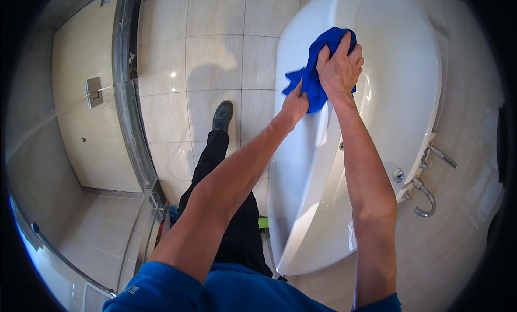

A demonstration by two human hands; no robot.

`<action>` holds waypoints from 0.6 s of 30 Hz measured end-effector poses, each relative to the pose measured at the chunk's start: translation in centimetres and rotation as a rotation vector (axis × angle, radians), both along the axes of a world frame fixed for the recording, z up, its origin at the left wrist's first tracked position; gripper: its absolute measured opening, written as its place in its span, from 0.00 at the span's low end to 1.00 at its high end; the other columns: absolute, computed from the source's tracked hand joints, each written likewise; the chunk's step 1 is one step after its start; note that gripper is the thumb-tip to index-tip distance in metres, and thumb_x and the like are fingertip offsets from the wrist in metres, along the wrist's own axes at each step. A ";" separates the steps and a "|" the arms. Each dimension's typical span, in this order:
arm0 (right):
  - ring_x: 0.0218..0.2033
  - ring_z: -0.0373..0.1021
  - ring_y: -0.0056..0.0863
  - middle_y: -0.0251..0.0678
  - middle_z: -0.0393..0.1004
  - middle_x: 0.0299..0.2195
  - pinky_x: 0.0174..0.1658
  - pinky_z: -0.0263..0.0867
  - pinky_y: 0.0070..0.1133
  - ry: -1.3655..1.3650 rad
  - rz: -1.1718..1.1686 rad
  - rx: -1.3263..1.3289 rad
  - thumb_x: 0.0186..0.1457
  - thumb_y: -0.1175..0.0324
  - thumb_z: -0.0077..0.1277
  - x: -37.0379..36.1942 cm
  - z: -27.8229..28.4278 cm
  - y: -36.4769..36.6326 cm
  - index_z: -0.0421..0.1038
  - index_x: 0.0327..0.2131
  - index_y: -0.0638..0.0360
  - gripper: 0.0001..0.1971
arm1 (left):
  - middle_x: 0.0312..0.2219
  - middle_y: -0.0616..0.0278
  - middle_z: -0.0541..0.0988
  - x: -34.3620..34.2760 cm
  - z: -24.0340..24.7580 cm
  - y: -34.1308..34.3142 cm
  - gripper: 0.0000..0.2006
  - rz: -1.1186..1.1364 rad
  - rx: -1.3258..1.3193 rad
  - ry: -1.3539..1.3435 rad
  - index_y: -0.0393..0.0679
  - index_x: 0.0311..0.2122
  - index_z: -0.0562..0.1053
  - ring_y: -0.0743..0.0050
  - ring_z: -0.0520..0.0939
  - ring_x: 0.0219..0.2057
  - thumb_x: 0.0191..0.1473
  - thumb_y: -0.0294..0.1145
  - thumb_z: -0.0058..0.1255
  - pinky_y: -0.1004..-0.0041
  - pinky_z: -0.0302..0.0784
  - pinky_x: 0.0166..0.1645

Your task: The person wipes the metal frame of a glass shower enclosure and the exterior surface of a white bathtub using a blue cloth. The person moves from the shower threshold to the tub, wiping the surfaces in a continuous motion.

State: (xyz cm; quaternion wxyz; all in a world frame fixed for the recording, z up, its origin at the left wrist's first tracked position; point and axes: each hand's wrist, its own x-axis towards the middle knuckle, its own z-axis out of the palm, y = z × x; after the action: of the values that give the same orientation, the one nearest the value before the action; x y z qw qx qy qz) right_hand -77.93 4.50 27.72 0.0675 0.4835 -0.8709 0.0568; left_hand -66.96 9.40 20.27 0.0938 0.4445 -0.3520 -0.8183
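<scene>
A blue cloth lies bunched over the near-left rim of a white bathtub. My right hand presses on its upper part, fingers curled over the fabric at the tub's inner edge. Lower and to the left, my left hand grips the cloth's hanging side, outside the rim; its fingertips are partly hidden by the fabric. Both arms reach forward from my blue sleeves.
A curved chrome faucet and a handheld shower piece stand at the tub's right edge. A chrome drain fitting sits inside the tub. Beige floor tiles lie left of it, beside a glass shower partition. My dark shoe rests on the tiles.
</scene>
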 end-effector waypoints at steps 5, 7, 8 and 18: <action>0.50 0.56 0.55 0.58 0.53 0.53 0.52 0.55 0.43 -0.019 0.045 0.013 0.50 0.60 0.50 1.8 1.1 2.9 0.54 0.57 0.60 0.32 | 0.52 0.53 0.70 2.6 -1.3 10.4 0.24 0.147 0.138 -0.025 0.40 0.59 0.59 0.68 0.70 0.53 0.61 0.41 0.38 0.75 0.62 0.55; 0.54 0.52 0.57 0.60 0.51 0.55 0.55 0.51 0.43 -0.078 0.086 0.003 0.49 0.64 0.51 3.1 1.6 6.2 0.54 0.58 0.60 0.32 | 0.51 0.53 0.71 4.2 -0.3 13.2 0.24 0.125 0.150 -0.041 0.40 0.59 0.59 0.67 0.70 0.52 0.61 0.41 0.39 0.74 0.62 0.55; 0.55 0.51 0.57 0.60 0.51 0.55 0.56 0.51 0.43 -0.095 0.114 -0.005 0.50 0.65 0.51 3.6 1.7 8.2 0.54 0.58 0.60 0.32 | 0.50 0.50 0.71 4.6 0.8 13.6 0.22 -0.002 0.161 -0.170 0.43 0.59 0.61 0.64 0.71 0.51 0.61 0.39 0.38 0.73 0.63 0.53; 0.56 0.50 0.61 0.60 0.49 0.58 0.58 0.49 0.46 -0.252 0.199 0.111 0.45 0.72 0.51 10.3 4.0 25.0 0.60 0.55 0.61 0.30 | 0.38 0.54 0.77 11.3 1.6 30.5 0.21 -0.082 0.453 -0.267 0.53 0.55 0.65 0.62 0.77 0.38 0.54 0.37 0.39 0.66 0.71 0.42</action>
State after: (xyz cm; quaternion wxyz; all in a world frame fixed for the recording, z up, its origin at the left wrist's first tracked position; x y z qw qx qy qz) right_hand -67.66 29.51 31.72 -0.0749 0.5595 -0.8220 0.0753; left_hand -55.62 39.94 21.82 -0.0884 0.5438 -0.1870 -0.8133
